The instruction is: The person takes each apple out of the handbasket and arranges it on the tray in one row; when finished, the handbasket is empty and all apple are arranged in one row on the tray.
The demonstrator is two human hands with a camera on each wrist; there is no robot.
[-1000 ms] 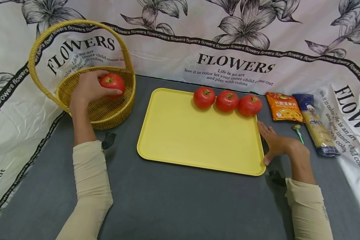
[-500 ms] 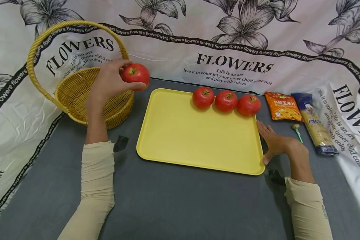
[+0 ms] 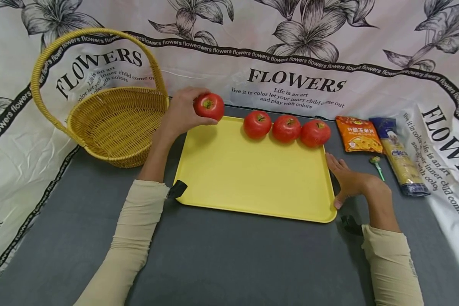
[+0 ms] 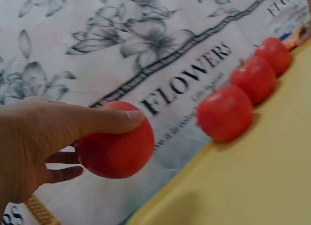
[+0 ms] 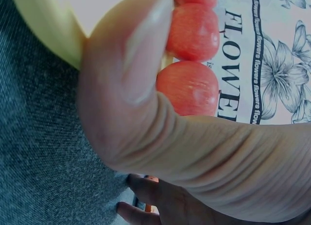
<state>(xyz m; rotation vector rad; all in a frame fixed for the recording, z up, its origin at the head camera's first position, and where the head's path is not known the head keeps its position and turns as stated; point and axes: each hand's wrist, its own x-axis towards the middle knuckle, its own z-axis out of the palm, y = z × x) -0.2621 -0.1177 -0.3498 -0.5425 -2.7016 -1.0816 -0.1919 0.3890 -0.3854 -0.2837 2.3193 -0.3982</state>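
My left hand (image 3: pixel 180 114) grips a red apple (image 3: pixel 211 107) between thumb and fingers, over the back left corner of a yellow tray (image 3: pixel 248 178). In the left wrist view the thumb lies across this held apple (image 4: pixel 119 154), and a shadow falls on the tray below. Three more red apples, a left one (image 3: pixel 257 125), a middle one (image 3: pixel 286 128) and a right one (image 3: pixel 315 133), sit in a row along the tray's back edge. My right hand (image 3: pixel 349 182) rests against the tray's right edge, fingers extended and thumb at the front corner.
A yellow woven basket (image 3: pixel 116 159) with a tall handle stands left of the tray. On the right lie an orange snack bag (image 3: pixel 358 135), a long blue and yellow packet (image 3: pixel 403 163) and a small green-stemmed item (image 3: pixel 378 168). Flower-printed cloth (image 3: pixel 214 80) rises behind.
My left hand has lifted the apple out of the basket and carried it right, over the tray's back left corner. My right hand has stayed at the tray's edge.
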